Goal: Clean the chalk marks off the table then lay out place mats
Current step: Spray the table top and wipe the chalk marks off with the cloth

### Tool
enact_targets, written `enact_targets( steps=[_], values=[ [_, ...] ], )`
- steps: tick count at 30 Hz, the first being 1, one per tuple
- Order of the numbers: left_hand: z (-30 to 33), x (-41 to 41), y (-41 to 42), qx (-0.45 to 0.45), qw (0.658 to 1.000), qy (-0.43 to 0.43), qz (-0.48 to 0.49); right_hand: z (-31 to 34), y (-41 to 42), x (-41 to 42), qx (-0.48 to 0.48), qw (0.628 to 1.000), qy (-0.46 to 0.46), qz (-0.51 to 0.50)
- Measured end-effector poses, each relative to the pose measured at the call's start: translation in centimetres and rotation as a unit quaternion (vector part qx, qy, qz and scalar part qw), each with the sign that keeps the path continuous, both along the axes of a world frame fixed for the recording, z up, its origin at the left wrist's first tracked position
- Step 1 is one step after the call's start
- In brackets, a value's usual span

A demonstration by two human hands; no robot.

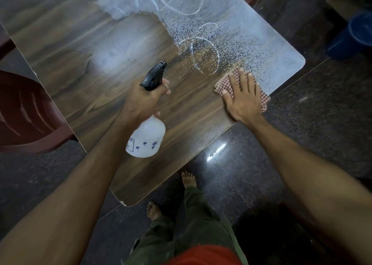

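Here, in the head view, the left hand (144,98) grips the neck of a white spray bottle (146,137), fingers curled at its black trigger head (154,76), holding it above the near part of the wooden table (100,67). The right hand (242,98) lies flat, fingers straight and slightly spread, pressing a red checked cloth (226,82) onto the surface close to the table's right edge. Just beyond the cloth, white chalk marks (198,56) loop across the surface, speckled with spray droplets, and more chalk loops run toward the far edge. A dark red chair (24,115) stands beside the table's left edge, and a blue bucket (353,36) sits on the floor well beyond the right corner.
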State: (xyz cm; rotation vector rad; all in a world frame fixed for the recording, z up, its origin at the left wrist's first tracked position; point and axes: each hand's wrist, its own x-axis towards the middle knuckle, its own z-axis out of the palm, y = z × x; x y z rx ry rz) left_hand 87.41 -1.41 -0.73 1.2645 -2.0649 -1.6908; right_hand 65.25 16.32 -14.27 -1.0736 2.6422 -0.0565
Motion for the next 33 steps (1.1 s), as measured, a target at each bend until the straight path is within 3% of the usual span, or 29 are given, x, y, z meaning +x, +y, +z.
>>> enact_targets(
  steps=[4,11,20,24,29,33],
  values=[
    [0.2,-0.6,-0.3,-0.013,1.0,-0.002,0.008,-0.3,-3.2,1.1,-0.005,1.0,0.015,-0.01],
    [1.1,-1.4,0.2,-0.02,1.0,0.001,0.007,0.2,0.0,5.7,-0.002,0.988,-0.012,0.154],
    [0.3,-1.5,0.2,-0.024,1.0,-0.001,0.008,0.9,-2.5,-4.3,-0.032,0.999,-0.003,-0.013],
    [0.2,-1.7,0.3,-0.023,1.0,-0.002,0.006,0.7,-5.4,-2.3,-0.021,0.999,0.0,0.028],
    [0.4,-2.2,0.4,-0.014,1.0,-0.007,0.005,0.3,-3.1,3.0,-0.021,0.99,0.0,0.136],
    [0.2,-2.1,-0.3,-0.002,1.0,-0.012,0.012,0.0,-0.5,1.0,-0.004,0.992,0.004,0.126]
  ],
)
